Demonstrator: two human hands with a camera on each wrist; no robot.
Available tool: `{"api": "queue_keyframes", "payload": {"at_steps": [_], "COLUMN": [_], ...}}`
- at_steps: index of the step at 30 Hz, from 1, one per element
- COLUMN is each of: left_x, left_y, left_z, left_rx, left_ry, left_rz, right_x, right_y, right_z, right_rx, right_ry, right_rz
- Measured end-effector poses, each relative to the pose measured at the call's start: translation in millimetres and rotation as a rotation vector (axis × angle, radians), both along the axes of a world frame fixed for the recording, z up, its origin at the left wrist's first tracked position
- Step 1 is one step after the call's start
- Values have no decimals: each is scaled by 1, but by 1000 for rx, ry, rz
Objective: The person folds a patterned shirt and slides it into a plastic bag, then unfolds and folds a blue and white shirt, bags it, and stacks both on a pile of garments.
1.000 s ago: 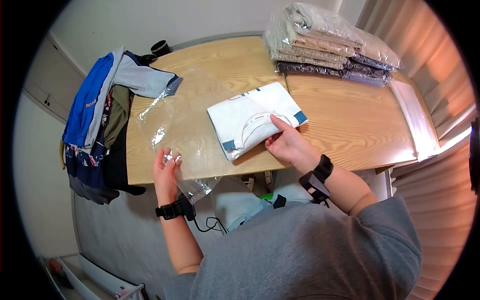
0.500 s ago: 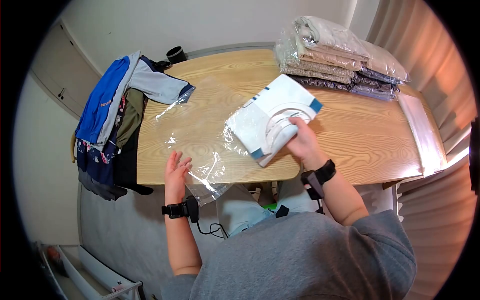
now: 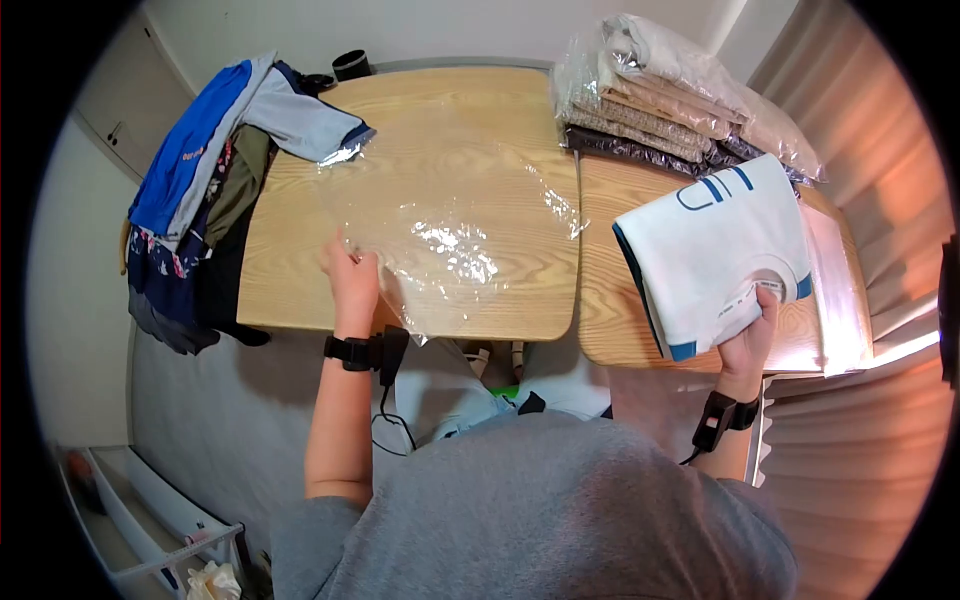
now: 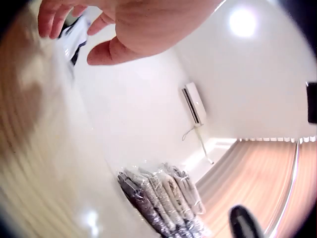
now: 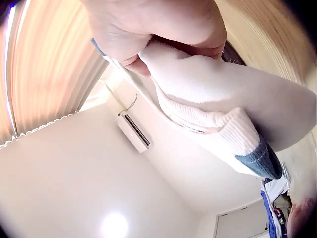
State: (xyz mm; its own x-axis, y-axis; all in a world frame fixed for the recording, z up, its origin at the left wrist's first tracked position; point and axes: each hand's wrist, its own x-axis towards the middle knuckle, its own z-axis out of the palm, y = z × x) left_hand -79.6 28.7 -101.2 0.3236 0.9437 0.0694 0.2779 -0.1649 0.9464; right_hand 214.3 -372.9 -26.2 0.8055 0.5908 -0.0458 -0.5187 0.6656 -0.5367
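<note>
The right hand (image 3: 750, 335) grips a folded white garment (image 3: 715, 255) with blue trim by its neckline edge, holding it up over the right part of the table. In the right wrist view, thumb and fingers pinch the white cloth (image 5: 208, 89). A clear plastic bag (image 3: 450, 240) lies flat on the table's left part. The left hand (image 3: 352, 285) is at the bag's left edge, its fingers loosely bent; the left wrist view shows this hand (image 4: 133, 29) with thumb and fingers apart and nothing visible between them.
Bagged folded clothes (image 3: 660, 100) are stacked at the back right. Loose clothes (image 3: 200, 170) hang over the table's left edge, one grey sleeve reaching onto the top. A flat stack of clear plastic (image 3: 835, 280) lies at the right end, near a curtain (image 3: 850, 130). A black cup (image 3: 351, 66) stands behind.
The right hand has carried the folded garment rightward, off the plastic bag and up from the table. The bag now lies spread flatter, and the left hand's fingers have bent more.
</note>
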Motion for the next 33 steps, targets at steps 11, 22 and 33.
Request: {"api": "queue_keyframes", "payload": {"at_steps": [11,22,33], "left_x": [-1,9,20], "left_y": [-127,-108,-104], "left_z": [29,18,19], "left_rx": [758,856,845], "left_ry": [622,595,331], "left_rz": [-557,-419,-355], "right_x": [-45,-68,-75], "right_y": [40,76,125], "right_z": [-25,-43,-54], "right_rx": [-47,-67,-264], "right_ry": [176,370,396], "right_rz": [301,694,886]}}
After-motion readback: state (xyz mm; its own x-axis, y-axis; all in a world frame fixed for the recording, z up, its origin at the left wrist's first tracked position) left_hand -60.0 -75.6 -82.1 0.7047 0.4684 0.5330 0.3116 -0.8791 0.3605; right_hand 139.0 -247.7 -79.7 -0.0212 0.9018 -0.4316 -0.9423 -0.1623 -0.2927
